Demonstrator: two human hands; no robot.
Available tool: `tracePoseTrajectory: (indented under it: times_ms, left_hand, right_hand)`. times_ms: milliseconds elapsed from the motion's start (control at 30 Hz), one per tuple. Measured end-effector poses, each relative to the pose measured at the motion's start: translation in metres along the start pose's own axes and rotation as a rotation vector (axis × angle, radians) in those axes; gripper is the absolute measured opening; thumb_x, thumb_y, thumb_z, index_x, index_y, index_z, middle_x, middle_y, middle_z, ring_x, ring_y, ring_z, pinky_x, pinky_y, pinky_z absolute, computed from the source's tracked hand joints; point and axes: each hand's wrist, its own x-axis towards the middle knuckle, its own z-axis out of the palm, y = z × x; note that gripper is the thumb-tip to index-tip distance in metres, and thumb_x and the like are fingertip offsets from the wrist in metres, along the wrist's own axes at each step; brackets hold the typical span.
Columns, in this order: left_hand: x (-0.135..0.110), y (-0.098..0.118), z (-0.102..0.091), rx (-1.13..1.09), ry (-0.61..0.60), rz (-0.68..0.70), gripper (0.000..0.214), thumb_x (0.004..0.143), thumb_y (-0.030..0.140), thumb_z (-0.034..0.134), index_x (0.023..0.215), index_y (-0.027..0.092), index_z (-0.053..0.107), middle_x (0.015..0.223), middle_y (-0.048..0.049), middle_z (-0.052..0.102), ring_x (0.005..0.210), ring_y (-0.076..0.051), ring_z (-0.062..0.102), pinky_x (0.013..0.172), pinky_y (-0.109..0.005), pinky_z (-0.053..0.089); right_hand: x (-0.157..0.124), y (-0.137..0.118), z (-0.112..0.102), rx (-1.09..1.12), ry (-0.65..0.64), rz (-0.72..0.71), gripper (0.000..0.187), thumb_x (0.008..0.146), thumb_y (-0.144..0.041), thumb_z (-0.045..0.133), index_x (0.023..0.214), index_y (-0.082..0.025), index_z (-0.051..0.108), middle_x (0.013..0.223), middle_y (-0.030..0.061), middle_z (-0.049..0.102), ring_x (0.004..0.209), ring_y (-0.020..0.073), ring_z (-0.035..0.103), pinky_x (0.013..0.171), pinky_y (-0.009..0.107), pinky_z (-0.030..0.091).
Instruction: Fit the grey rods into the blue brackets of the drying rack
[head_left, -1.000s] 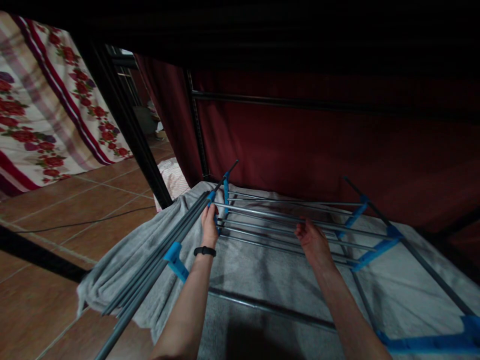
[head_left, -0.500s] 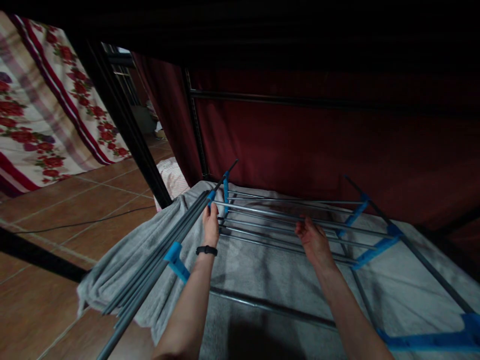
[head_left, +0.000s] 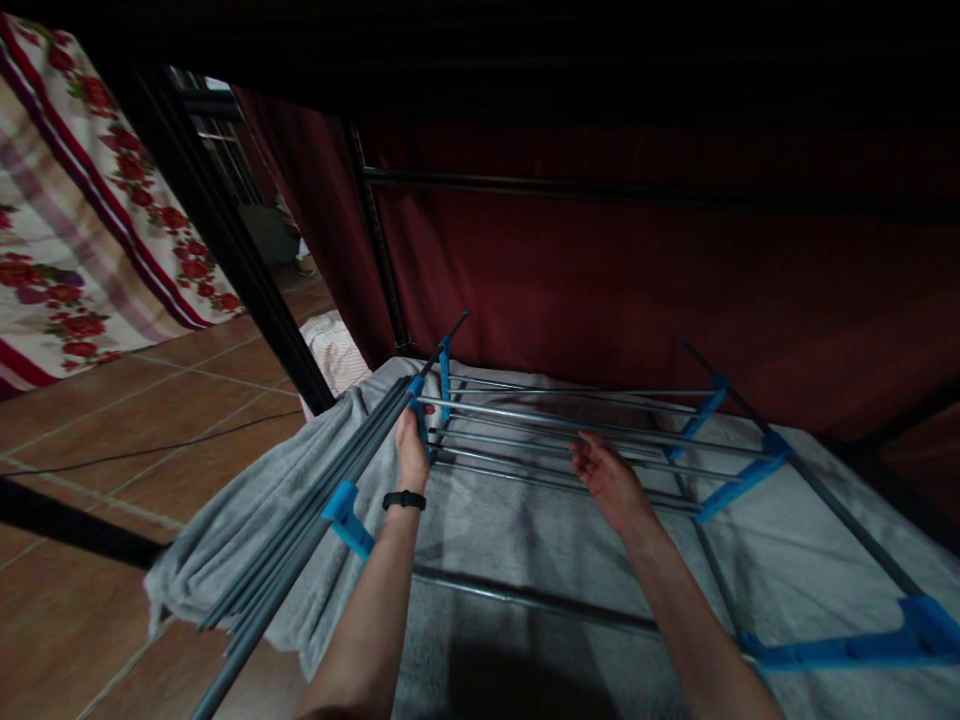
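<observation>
A partly assembled drying rack of grey metal rods (head_left: 540, 415) and blue plastic brackets lies on a grey blanket (head_left: 510, 530). My left hand (head_left: 411, 445), a black band at its wrist, is closed around the blue bracket (head_left: 416, 392) at the rack's left side, where a rod end meets it. Over the middle of the rods hovers my right hand (head_left: 609, 482), palm turned inward, its fingers loosely curled and apart with nothing in them. The rods' far ends sit in a blue bracket (head_left: 742, 485) on the right side.
A bundle of loose grey tubes (head_left: 315, 500) lies along the left of the blanket, by another blue bracket (head_left: 346, 520). Black metal posts (head_left: 225, 220) and a low dark overhang frame the space. Behind hangs a dark red curtain (head_left: 562, 270); tiled floor (head_left: 67, 520) lies left.
My right hand has come away from the upper rod and dropped slightly, its fingers loosening. My left hand stays at the bracket. The whole view has shifted a little.
</observation>
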Motion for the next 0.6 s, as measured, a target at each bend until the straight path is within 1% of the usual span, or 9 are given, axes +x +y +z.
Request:
tracePoseTrajectory:
  times_ms: [67, 133, 200, 267, 333, 400, 467, 500, 600]
  left_hand:
    - [0.003, -0.003, -0.001, -0.029, 0.060, 0.049, 0.044, 0.096, 0.065, 0.055, 0.098, 0.024, 0.071, 0.110, -0.0089, 0.074, 0.122, -0.026, 0.066, 0.112, -0.042, 0.049]
    - [0.005, -0.008, -0.003, -0.050, 0.105, 0.060, 0.038, 0.096, 0.058, 0.059, 0.103, 0.023, 0.073, 0.118, -0.0096, 0.074, 0.128, -0.027, 0.064, 0.117, -0.043, 0.046]
    - [0.004, -0.014, -0.005, -0.069, 0.116, 0.030, 0.034, 0.094, 0.051, 0.061, 0.109, 0.023, 0.074, 0.118, -0.0091, 0.074, 0.125, -0.027, 0.066, 0.116, -0.042, 0.046]
    - [-0.001, -0.020, -0.008, -0.104, 0.097, -0.006, 0.035, 0.092, 0.046, 0.061, 0.116, 0.023, 0.073, 0.117, -0.0079, 0.075, 0.117, -0.026, 0.070, 0.111, -0.040, 0.050]
    - [-0.008, -0.025, -0.009, -0.134, 0.069, -0.039, 0.037, 0.089, 0.043, 0.059, 0.118, 0.024, 0.071, 0.113, -0.0064, 0.076, 0.110, -0.024, 0.072, 0.103, -0.038, 0.054]
    - [-0.014, -0.027, -0.010, -0.111, 0.036, -0.060, 0.036, 0.085, 0.039, 0.061, 0.116, 0.024, 0.072, 0.106, -0.0046, 0.076, 0.106, -0.022, 0.072, 0.097, -0.035, 0.054]
    - [-0.016, -0.027, -0.010, -0.054, 0.009, -0.080, 0.037, 0.077, 0.031, 0.066, 0.113, 0.024, 0.072, 0.099, -0.0026, 0.076, 0.101, -0.021, 0.072, 0.094, -0.033, 0.054]
    - [-0.016, -0.027, -0.010, -0.026, -0.004, -0.087, 0.040, 0.074, 0.027, 0.067, 0.114, 0.025, 0.072, 0.096, -0.0018, 0.075, 0.098, -0.020, 0.071, 0.093, -0.032, 0.054]
    - [-0.013, -0.027, -0.011, 0.028, -0.035, -0.100, 0.045, 0.071, 0.024, 0.069, 0.116, 0.024, 0.071, 0.093, -0.0013, 0.074, 0.090, -0.019, 0.070, 0.087, -0.032, 0.055]
  right_hand:
    - [-0.007, 0.000, -0.009, -0.131, -0.002, -0.035, 0.041, 0.068, -0.047, 0.094, 0.100, -0.025, 0.082, 0.091, 0.0032, 0.079, 0.078, 0.0169, 0.068, 0.072, 0.030, 0.057]
    - [-0.013, -0.002, -0.025, -0.278, 0.027, -0.091, 0.043, 0.069, -0.052, 0.092, 0.100, -0.024, 0.082, 0.090, 0.0046, 0.079, 0.074, 0.0176, 0.066, 0.071, 0.032, 0.055]
    - [-0.018, -0.004, -0.043, -0.422, 0.088, -0.165, 0.043, 0.070, -0.057, 0.089, 0.096, -0.023, 0.082, 0.087, 0.0058, 0.078, 0.073, 0.0198, 0.065, 0.070, 0.034, 0.053]
    - [-0.022, -0.004, -0.057, -0.575, 0.153, -0.272, 0.036, 0.076, -0.057, 0.084, 0.092, -0.025, 0.081, 0.087, 0.0064, 0.078, 0.078, 0.0231, 0.067, 0.074, 0.037, 0.054]
    - [-0.023, -0.001, -0.062, -0.780, 0.123, -0.407, 0.027, 0.088, -0.052, 0.072, 0.095, -0.028, 0.080, 0.096, 0.0067, 0.079, 0.091, 0.0264, 0.070, 0.084, 0.040, 0.056]
    - [-0.021, 0.005, -0.055, -1.032, -0.011, -0.557, 0.026, 0.099, -0.040, 0.058, 0.110, -0.029, 0.079, 0.114, 0.0073, 0.078, 0.109, 0.0274, 0.069, 0.099, 0.044, 0.054]
    - [-0.015, 0.013, -0.040, -1.296, -0.155, -0.694, 0.034, 0.103, -0.028, 0.049, 0.127, -0.028, 0.074, 0.131, 0.0088, 0.073, 0.124, 0.0273, 0.064, 0.111, 0.048, 0.048]
    - [-0.010, 0.018, -0.031, -1.418, -0.198, -0.749, 0.038, 0.104, -0.024, 0.047, 0.133, -0.026, 0.070, 0.136, 0.0100, 0.070, 0.129, 0.0276, 0.061, 0.115, 0.049, 0.045]
    - [0.006, 0.030, -0.011, -1.702, -0.256, -0.807, 0.042, 0.103, -0.016, 0.048, 0.141, -0.022, 0.064, 0.137, 0.0126, 0.070, 0.131, 0.0285, 0.060, 0.121, 0.052, 0.037]
